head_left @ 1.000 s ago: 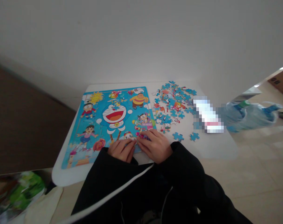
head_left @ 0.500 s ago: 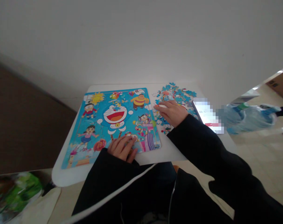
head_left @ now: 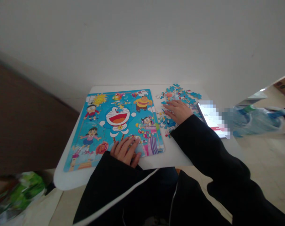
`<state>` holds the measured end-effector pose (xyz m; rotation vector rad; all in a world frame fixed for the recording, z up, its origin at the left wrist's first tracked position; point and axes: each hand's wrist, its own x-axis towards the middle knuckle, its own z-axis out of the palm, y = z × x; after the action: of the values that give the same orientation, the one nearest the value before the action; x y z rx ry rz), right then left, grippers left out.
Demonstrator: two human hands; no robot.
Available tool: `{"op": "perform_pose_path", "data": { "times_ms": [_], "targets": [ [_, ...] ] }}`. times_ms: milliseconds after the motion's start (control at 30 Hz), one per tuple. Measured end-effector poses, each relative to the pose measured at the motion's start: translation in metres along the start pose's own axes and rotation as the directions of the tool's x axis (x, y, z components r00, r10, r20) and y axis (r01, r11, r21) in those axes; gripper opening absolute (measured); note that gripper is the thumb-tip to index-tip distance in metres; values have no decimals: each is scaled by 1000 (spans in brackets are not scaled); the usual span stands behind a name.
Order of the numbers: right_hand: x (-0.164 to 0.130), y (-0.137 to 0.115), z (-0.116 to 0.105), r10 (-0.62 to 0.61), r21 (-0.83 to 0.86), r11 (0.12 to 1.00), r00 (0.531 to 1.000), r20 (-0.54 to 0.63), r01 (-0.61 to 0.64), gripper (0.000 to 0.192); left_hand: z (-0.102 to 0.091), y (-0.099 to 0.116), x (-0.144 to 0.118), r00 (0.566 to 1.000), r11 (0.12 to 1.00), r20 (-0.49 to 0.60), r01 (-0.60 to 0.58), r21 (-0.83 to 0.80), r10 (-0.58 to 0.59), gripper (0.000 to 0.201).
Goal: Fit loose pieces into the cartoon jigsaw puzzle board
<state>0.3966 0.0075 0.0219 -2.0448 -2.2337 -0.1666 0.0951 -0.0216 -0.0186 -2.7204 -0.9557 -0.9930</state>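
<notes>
Reaching over loose puzzle pieces (head_left: 175, 94), the right hand (head_left: 180, 111) hangs palm-down, fingers spread.

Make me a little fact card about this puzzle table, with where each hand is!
Table: white
Puzzle board: blue Doraemon picture, lying flat
Loose jigsaw pieces: piled right of the board
Left hand: resting on the board's near part
Right hand: over the loose pieces; grip unclear
Phone: screen lit, right of the pile
</notes>
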Motion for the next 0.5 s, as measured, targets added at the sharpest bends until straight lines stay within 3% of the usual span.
{"op": "perform_pose_path", "data": {
  "times_ms": [200, 333, 400, 500],
  "targets": [
    [5, -11, 9, 15, 133, 991, 1000, -7, -14, 32, -2, 2, 0, 1000, 1000, 7, 14, 5, -14, 31],
    [8, -9, 5, 43, 293, 956, 996, -73, -20, 21, 0, 2, -1, 999, 999, 4, 41, -15, -41, 30],
    [7, -10, -3, 117, 426, 902, 989, -90, -68, 16, 1, 2, -2, 999, 998, -16, 35, -54, -36, 29],
    [3, -19, -21, 244, 663, 737, 967, -78, -132, 20, 1, 1, -3, 997, 993, -65, 21, -112, -28, 23]
  ]
}}
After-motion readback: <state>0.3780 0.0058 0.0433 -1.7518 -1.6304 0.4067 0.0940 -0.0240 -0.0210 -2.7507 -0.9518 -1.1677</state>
